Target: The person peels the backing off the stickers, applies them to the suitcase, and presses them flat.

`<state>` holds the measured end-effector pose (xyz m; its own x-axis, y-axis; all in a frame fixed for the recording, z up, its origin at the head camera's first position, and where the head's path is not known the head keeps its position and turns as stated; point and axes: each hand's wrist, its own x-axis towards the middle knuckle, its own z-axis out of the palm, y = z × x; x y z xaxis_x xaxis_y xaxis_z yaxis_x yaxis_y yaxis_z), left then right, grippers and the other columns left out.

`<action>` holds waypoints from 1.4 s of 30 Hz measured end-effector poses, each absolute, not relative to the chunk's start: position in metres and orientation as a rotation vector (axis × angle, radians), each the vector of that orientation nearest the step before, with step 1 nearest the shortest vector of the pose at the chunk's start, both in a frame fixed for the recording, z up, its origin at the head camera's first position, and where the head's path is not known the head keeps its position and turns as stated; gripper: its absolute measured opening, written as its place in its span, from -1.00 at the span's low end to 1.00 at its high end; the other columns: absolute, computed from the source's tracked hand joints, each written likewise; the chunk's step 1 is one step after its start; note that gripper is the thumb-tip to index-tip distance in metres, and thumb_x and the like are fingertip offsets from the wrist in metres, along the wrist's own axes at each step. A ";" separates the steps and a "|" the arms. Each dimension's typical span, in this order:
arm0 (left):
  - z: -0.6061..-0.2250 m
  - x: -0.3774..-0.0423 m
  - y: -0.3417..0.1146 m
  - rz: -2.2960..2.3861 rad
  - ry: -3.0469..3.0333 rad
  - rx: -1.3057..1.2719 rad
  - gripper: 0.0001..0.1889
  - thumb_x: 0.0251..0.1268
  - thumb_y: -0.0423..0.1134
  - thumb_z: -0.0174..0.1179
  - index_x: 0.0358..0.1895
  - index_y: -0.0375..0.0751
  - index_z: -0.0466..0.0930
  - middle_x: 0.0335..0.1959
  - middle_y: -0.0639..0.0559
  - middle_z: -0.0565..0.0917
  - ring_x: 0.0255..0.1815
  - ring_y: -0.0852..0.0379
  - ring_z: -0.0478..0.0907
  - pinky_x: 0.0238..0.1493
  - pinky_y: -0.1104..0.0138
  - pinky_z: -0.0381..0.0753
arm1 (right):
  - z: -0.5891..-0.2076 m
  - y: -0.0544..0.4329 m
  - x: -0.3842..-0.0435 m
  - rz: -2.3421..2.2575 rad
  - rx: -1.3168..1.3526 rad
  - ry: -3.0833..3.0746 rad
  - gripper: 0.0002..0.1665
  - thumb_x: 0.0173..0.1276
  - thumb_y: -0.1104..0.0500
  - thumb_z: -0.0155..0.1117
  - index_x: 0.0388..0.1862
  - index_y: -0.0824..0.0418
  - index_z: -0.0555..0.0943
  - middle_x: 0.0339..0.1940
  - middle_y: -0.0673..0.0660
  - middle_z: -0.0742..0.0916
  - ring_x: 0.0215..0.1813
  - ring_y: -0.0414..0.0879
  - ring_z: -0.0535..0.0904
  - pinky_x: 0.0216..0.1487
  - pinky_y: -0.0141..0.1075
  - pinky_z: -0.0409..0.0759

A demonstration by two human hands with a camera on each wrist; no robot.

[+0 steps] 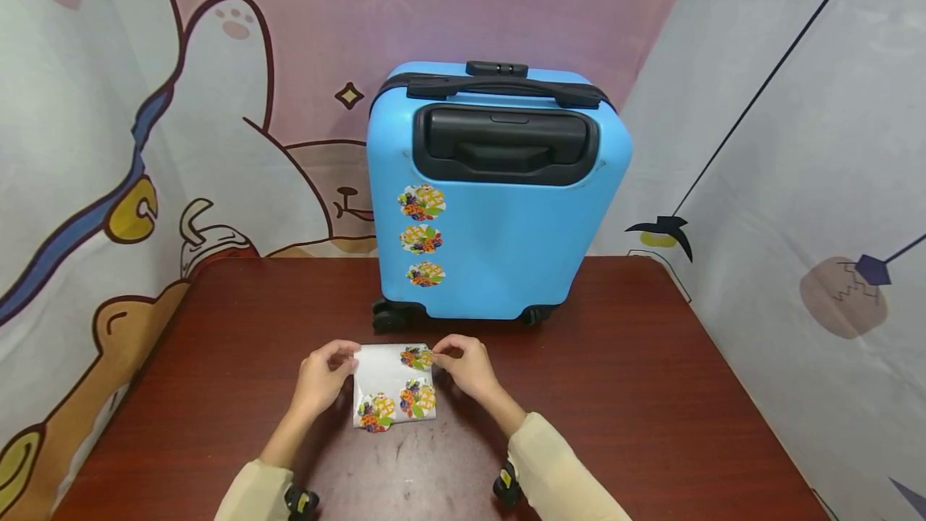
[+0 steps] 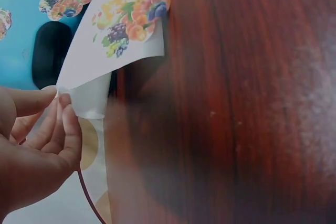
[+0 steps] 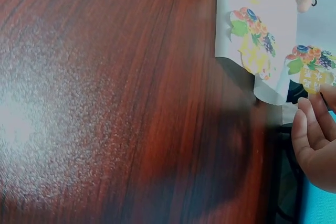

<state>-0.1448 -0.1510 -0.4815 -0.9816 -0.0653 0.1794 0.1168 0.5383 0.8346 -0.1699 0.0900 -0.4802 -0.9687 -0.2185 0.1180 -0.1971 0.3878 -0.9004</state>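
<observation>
Suitcase (image 1: pixel 510 244), upper centre, bore 3 fruit stickers (image 1: pixel 422 239); lower centre, left hand (image 1: pixel 321 378) pinched a sheet (image 1: pixel 377 368) holding 2 unplaced stickers (image 1: pixel 417 399), right hand (image 1: pixel 470 368) pinched 1 lifted sticker (image 3: pixel 311 69).

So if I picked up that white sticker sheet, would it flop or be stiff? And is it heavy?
The white sticker sheet would probably flop and bend, because an edge curves over in the right wrist view. It's likely light for its size, since it looks thin like paper and the left hand pinches it just at the edge.
</observation>
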 end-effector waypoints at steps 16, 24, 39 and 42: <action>-0.477 -0.147 -0.152 -1.324 -2.672 0.030 -0.88 0.07 -0.44 0.22 -0.28 -0.29 0.63 -0.45 -0.02 0.63 -0.49 0.14 0.50 -0.36 0.27 0.44 | -0.473 0.093 -0.171 -1.687 -0.415 2.545 -0.96 0.15 0.40 0.25 -0.42 0.32 0.62 -0.56 0.08 0.65 -0.42 0.20 0.57 -0.52 -0.36 0.50; -0.464 -0.153 -0.130 -1.443 -2.643 -0.151 -0.88 0.07 -0.47 0.24 -0.29 -0.31 0.62 -0.45 -0.01 0.62 -0.41 0.07 0.53 -0.39 0.33 0.46 | -0.472 0.093 -0.173 -1.685 -0.422 2.544 -0.92 0.13 0.42 0.24 -0.44 0.28 0.62 -0.57 0.08 0.63 -0.47 -0.03 0.55 -0.50 -0.35 0.51; -0.465 -0.155 -0.103 -1.485 -2.682 -0.250 -0.96 0.13 -0.36 0.24 -0.43 -0.18 0.59 -0.46 0.11 0.59 -0.39 0.08 0.52 -0.43 0.29 0.45 | -0.470 0.093 -0.171 -1.715 -0.437 2.501 -0.96 0.15 0.40 0.23 -0.44 0.32 0.62 -0.57 0.09 0.64 -0.41 0.21 0.57 -0.49 -0.36 0.52; -0.464 -0.154 -0.101 -1.471 -2.666 -0.263 -0.91 0.11 -0.40 0.24 -0.47 -0.14 0.57 -0.49 0.11 0.58 -0.41 0.09 0.52 -0.46 0.30 0.45 | -0.470 0.093 -0.171 -1.712 -0.433 2.504 -0.97 0.15 0.39 0.24 -0.42 0.35 0.62 -0.57 0.10 0.64 -0.41 0.19 0.58 -0.49 -0.35 0.53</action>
